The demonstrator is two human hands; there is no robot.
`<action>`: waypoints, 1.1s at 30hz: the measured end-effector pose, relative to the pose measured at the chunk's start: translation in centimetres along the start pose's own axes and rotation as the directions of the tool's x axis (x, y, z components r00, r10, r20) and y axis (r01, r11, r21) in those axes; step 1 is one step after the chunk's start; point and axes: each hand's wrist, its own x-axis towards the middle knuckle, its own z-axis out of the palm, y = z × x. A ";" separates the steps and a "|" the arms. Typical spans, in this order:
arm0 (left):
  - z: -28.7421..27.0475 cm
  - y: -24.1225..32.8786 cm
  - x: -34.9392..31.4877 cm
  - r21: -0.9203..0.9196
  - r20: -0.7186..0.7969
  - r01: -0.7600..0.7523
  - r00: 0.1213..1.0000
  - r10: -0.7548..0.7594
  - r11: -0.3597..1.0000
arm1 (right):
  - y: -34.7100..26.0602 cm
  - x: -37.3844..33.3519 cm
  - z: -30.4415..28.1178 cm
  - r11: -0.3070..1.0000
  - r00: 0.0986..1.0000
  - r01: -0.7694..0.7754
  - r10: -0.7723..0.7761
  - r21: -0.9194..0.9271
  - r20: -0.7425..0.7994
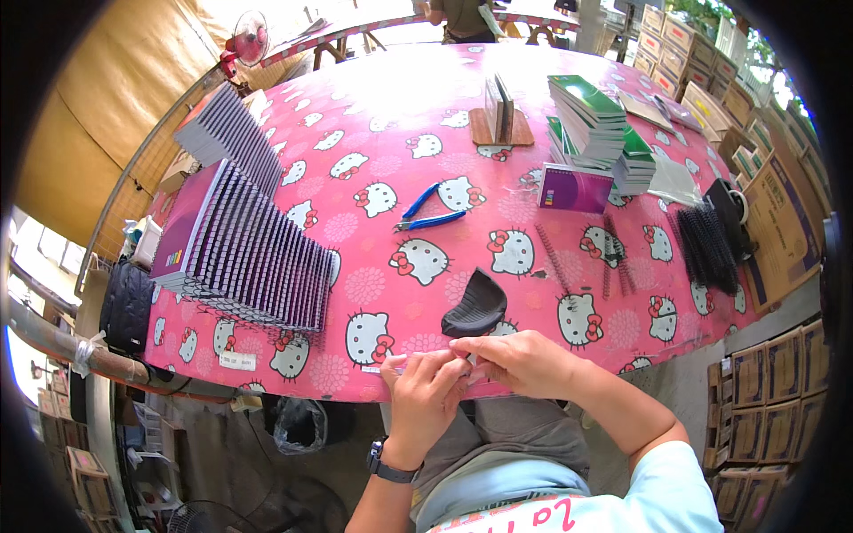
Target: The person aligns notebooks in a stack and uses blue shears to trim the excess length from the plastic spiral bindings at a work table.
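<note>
At the table's near edge my left hand (pixel 423 384) and my right hand (pixel 526 362) meet, fingertips bent together. Both are closed in a pinch; whatever lies between the fingers is too small or hidden to make out. Just beyond them sits a black ribbed, curved piece (pixel 475 305), apart from the fingers. Farther off lies a pair of blue-handled cutting pliers (pixel 431 213), its handles spread. On the left stand tall stacks of spiral-bound notebooks (pixel 258 258), purple covers showing at the near stack's end. Thin loose binding coils (pixel 608 256) lie to the right.
The pink patterned cloth (pixel 355 284) covers the table. Farther right are green-covered book stacks (pixel 591 120), a purple notebook (pixel 574 188), and a bundle of black coils (pixel 706 249). A wooden stand (pixel 502 127) is at the back centre. Cardboard boxes (pixel 773 373) pile up beyond the right edge.
</note>
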 end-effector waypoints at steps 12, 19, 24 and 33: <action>-0.1 -1.3 -0.2 0.079 0.013 -0.011 1.000 0.010 0.997 | 5.8 2.5 0.8 0.962 0.976 -0.154 0.112 -0.224 -0.189; -1.0 -3.6 -0.8 0.025 -0.088 0.112 0.990 -0.109 0.993 | 2.5 1.0 -2.2 0.642 0.995 -0.067 -0.015 0.764 0.100; -1.1 -3.7 -0.5 -0.009 -0.069 0.089 0.994 -0.089 0.996 | 2.3 1.4 -1.9 0.512 0.989 0.064 -0.145 0.856 0.013; -1.2 -4.6 -0.3 -0.033 -0.046 0.047 0.998 -0.048 0.998 | 2.2 2.4 -0.9 0.903 0.994 -0.111 0.096 0.415 0.055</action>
